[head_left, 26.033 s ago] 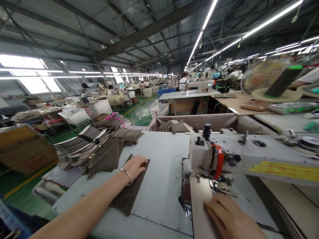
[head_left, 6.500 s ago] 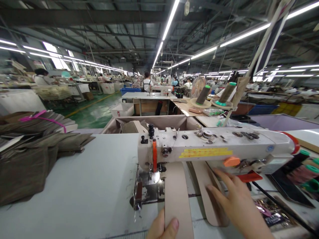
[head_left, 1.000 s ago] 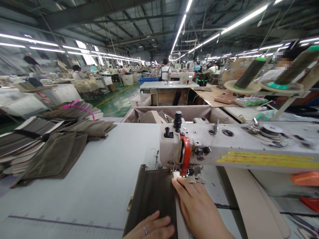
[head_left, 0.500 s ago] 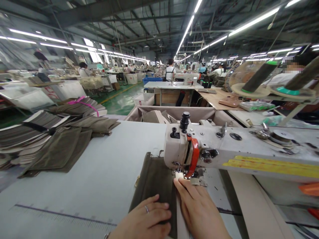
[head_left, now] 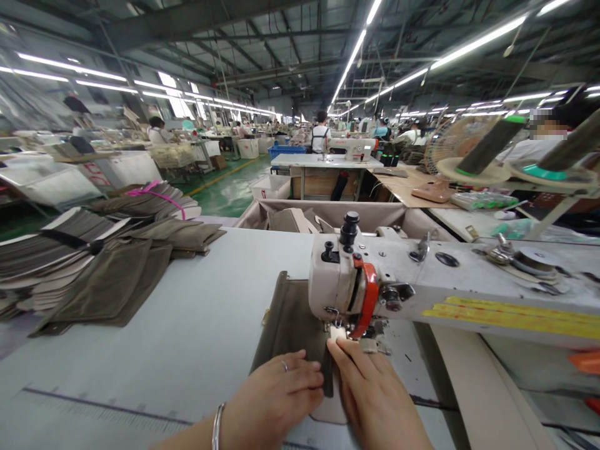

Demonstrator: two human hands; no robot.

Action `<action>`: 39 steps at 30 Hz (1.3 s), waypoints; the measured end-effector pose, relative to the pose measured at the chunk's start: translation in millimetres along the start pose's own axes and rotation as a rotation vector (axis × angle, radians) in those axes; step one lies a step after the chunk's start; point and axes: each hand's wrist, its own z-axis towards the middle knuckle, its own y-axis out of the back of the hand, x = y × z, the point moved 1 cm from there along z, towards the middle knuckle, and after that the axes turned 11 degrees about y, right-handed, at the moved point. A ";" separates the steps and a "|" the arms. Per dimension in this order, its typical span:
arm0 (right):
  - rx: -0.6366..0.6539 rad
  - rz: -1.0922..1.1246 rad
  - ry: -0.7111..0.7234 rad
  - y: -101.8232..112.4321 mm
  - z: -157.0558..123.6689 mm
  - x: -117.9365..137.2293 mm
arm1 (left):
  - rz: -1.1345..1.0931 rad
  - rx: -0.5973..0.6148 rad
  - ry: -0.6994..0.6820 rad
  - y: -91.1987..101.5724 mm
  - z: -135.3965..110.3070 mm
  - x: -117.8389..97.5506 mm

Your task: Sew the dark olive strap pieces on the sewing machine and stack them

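A dark olive fabric panel (head_left: 293, 319) lies flat under the head of a sewing machine (head_left: 330, 275), its right edge at the presser foot (head_left: 337, 320). My left hand (head_left: 288, 387), with a ring and a bracelet, rests palm down on the panel's near part, fingers stretched forward. Flat along the panel's right edge lies my right hand (head_left: 370, 387), fingertips on a small cream piece (head_left: 336, 333) just in front of the needle area. Under the panel's near end a pale layer (head_left: 328, 409) shows. Neither hand is wrapped around anything.
Stacked olive pieces (head_left: 112, 275) stand on the table's left, some tied with a pink strap (head_left: 162, 194). A ruler scale (head_left: 94, 406) marks the tabletop. Behind the machine is a fabric-lined bin (head_left: 323, 206); thread cones (head_left: 492, 147) stand right. Other people work farther back.
The olive panel has moved forward, away from me, through the machine, baring a pale layer at its near end. My left hand has travelled forward with it; my right hand has hardly moved.
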 end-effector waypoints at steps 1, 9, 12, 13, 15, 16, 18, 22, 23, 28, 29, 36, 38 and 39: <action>-0.001 -0.006 0.004 -0.3 -0.2 0.2 | 0.014 0.005 -0.002 -1.6 1.6 1.2; 0.002 -0.036 -0.003 -2.5 -0.5 1.2 | 0.176 0.099 0.019 -2.3 22.1 8.7; 0.023 -0.037 0.010 -2.6 -1.5 -0.1 | 0.167 0.149 0.037 -2.5 29.7 13.8; 0.039 -0.040 0.021 -2.8 -2.1 -0.7 | 0.155 0.163 0.045 -2.6 32.0 15.9; 0.064 -0.048 0.036 -3.5 -3.2 -1.9 | 0.124 0.174 0.061 -2.4 36.4 20.1; 0.071 -0.054 0.038 -3.9 -3.6 -2.4 | 0.109 0.177 0.070 -2.1 38.6 22.1; 0.078 -0.068 0.039 -4.9 -4.0 -2.9 | 0.092 0.185 0.086 -0.9 42.8 25.6; 0.085 -0.082 0.047 -5.7 -3.6 -2.4 | 0.088 0.191 0.119 0.0 49.8 32.0; 0.088 -0.081 0.048 -5.4 -3.1 -2.2 | 0.087 0.178 0.130 -0.7 51.2 33.7; 0.081 -0.074 0.039 -3.2 0.9 -1.0 | 0.100 0.129 0.175 -11.5 56.3 42.5; 0.070 -0.070 0.031 -3.2 1.4 -0.7 | 0.108 0.121 0.190 -14.0 56.9 44.0; 0.040 -0.033 -0.007 -2.9 3.9 2.6 | 0.102 0.062 0.222 -19.9 55.7 49.0; 0.029 -0.027 -0.014 -1.4 5.0 3.9 | 0.110 0.064 0.221 -20.2 54.7 49.6; 0.024 -0.026 -0.020 -0.7 5.2 4.4 | 0.115 0.067 0.222 -20.6 54.3 49.8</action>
